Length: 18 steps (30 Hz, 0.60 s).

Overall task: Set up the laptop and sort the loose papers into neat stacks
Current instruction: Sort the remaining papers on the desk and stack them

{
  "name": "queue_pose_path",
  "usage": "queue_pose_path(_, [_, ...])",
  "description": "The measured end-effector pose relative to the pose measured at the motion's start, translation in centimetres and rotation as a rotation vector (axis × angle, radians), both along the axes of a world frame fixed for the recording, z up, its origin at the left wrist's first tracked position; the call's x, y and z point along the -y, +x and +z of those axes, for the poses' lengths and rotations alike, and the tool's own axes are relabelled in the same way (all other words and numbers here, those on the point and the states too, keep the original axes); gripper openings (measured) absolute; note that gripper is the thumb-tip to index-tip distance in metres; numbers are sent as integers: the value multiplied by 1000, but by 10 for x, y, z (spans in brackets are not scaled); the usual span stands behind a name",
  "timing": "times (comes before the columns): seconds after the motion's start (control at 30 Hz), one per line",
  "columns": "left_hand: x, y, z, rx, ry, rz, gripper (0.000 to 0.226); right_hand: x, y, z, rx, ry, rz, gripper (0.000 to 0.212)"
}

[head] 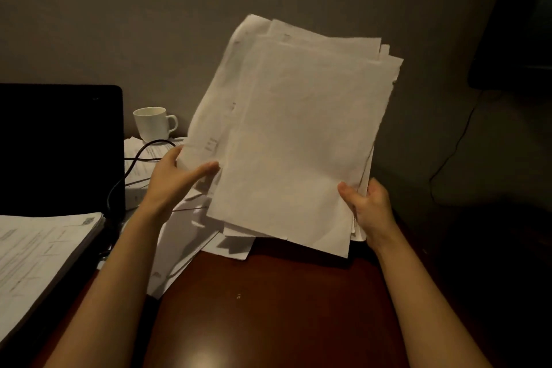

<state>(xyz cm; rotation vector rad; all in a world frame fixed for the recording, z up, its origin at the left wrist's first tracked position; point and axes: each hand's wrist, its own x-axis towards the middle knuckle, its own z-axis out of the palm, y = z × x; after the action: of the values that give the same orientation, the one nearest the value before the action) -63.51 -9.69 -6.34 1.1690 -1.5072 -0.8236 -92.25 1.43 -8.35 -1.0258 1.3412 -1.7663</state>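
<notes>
An uneven bundle of white papers (pixel 298 134) is held up above the dark wooden desk (pixel 268 308), tilted toward me. My right hand (pixel 369 212) grips its lower right corner, thumb on the front sheet. My left hand (pixel 176 179) holds the bundle's left edge, thumb on the front and fingers behind. The open laptop (pixel 59 146) stands at the left with a dark screen. A neat stack of printed papers (pixel 38 260) lies in front of it at the lower left. More loose sheets (pixel 185 245) lie on the desk under the raised bundle.
A white mug (pixel 153 123) stands behind the loose sheets by the wall. A black cable (pixel 134 164) loops beside the laptop over more papers. A dark object (pixel 513 24) fills the upper right, with a thin cord hanging below it.
</notes>
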Motion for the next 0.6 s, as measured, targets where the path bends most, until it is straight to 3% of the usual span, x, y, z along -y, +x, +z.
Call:
queue_pose_path(0.2, [-3,5,3,91,-32,115,56,1,2,-4,-71,23,9,18])
queue_pose_path(0.37, [-14,-7,6,72,33,-46,17,-2,5,0,-23,-16,1,12])
queue_pose_path(0.6, [-37,-32,7,-26,-91,-235,41,-4,5,4,30,-89,-53,11])
